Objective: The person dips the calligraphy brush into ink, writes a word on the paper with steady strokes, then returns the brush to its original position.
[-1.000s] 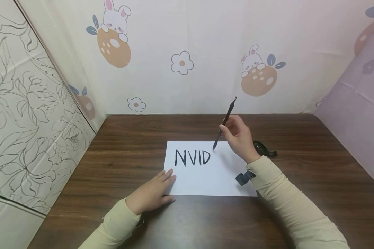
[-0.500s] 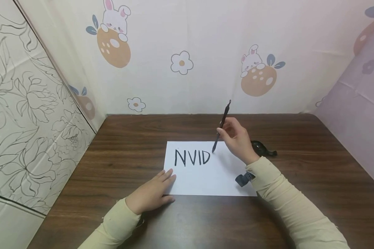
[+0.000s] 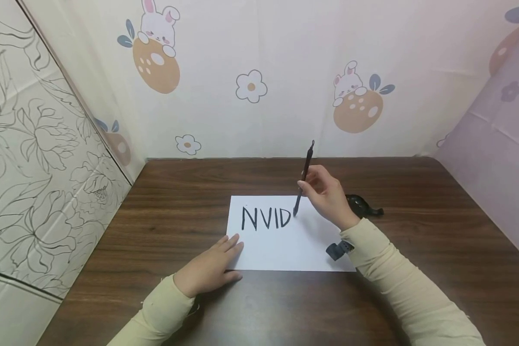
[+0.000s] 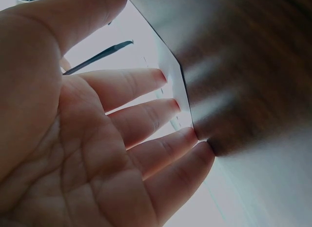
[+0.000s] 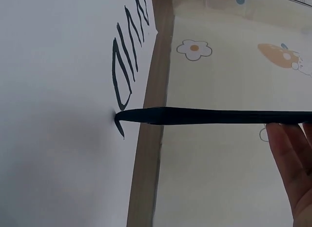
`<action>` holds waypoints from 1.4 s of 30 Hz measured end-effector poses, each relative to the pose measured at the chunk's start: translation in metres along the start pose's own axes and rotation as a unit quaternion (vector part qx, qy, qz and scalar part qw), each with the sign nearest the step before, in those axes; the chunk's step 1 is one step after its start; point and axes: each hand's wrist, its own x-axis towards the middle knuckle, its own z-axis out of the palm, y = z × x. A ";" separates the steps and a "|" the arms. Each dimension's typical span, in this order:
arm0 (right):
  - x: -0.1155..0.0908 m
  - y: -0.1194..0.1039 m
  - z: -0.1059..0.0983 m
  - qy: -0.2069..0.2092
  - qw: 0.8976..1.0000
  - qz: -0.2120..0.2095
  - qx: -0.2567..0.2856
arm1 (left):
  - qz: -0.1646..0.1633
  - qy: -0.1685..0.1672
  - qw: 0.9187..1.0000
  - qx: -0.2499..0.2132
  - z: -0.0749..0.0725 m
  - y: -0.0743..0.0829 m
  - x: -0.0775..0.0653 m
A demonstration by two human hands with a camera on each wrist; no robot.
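A writing brush [image 3: 303, 178] with a dark shaft and a small loop at its top is pinched in my right hand [image 3: 326, 194], nearly upright. Its dark tip touches the white paper [image 3: 277, 252] just right of the black letters "NVID" [image 3: 265, 218]. In the right wrist view a short fresh stroke [image 5: 121, 131] shows at the brush tip [image 5: 118, 116]. My left hand [image 3: 209, 266] lies with straight, spread fingers over the paper's left edge and lower left corner. The left wrist view shows its palm [image 4: 83, 154] and extended fingers, with the brush [image 4: 100, 57] beyond.
A glossy black dish with a narrow spout or handle [image 3: 361, 205] sits behind my right wrist, partly hidden. The brown wooden table [image 3: 173, 206] meets a patterned cloth backdrop [image 3: 285, 110] at its back edge. A dark wrist device [image 3: 339, 250] hangs below the right sleeve.
My right hand has moved slightly left and toward me, and the brush has become more upright. Its tip has slid down the paper, leaving a short dark stroke. The left hand stays put.
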 end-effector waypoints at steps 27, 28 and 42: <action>-0.010 -0.013 -0.005 -0.043 0.999 0.004 0.002 | -0.002 -0.001 1.000 -0.001 -0.001 0.000 0.001; -0.011 -0.013 -0.005 -0.044 0.999 0.004 0.002 | -0.001 -0.001 1.000 -0.001 -0.001 0.000 0.001; 0.001 -0.004 -0.022 0.032 0.998 0.006 0.050 | -0.012 -0.007 1.000 -0.001 0.000 0.001 0.001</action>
